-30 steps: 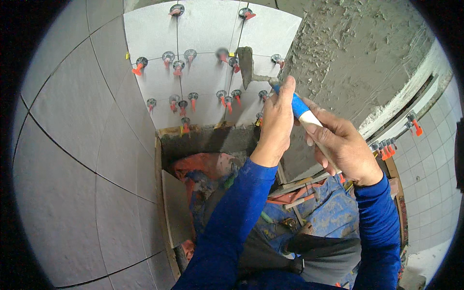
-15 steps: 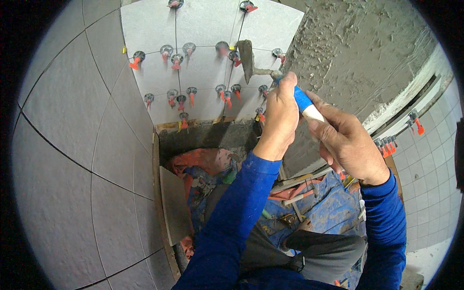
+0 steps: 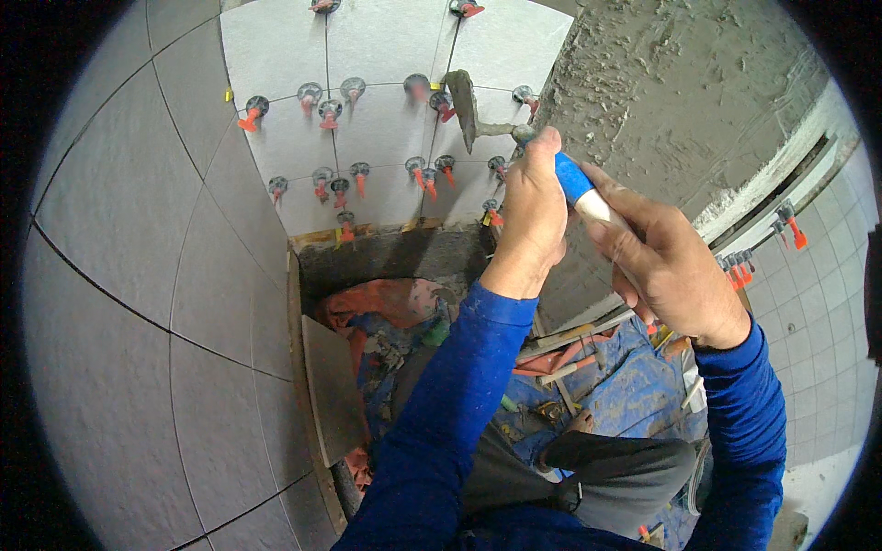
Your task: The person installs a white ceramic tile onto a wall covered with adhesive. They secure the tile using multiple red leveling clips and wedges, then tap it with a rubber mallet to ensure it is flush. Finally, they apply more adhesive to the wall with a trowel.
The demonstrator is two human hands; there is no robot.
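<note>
Both hands, left hand (image 3: 536, 216) and right hand (image 3: 671, 266), clench the trowel (image 3: 470, 108), hiding most of its handle.

The left hand (image 3: 533, 216) hides the trowel (image 3: 464, 108) handle's front; the top clips (image 3: 467, 8) are cut off.

Both my forearms come up from below in blue sleeves. My left hand (image 3: 533, 216) is raised, wrist bent, fingers curled shut round the trowel handle (image 3: 581, 188) near its top. My right hand (image 3: 675, 266) sits just beside it, lower on the handle, fingers wrapped closed.
</note>
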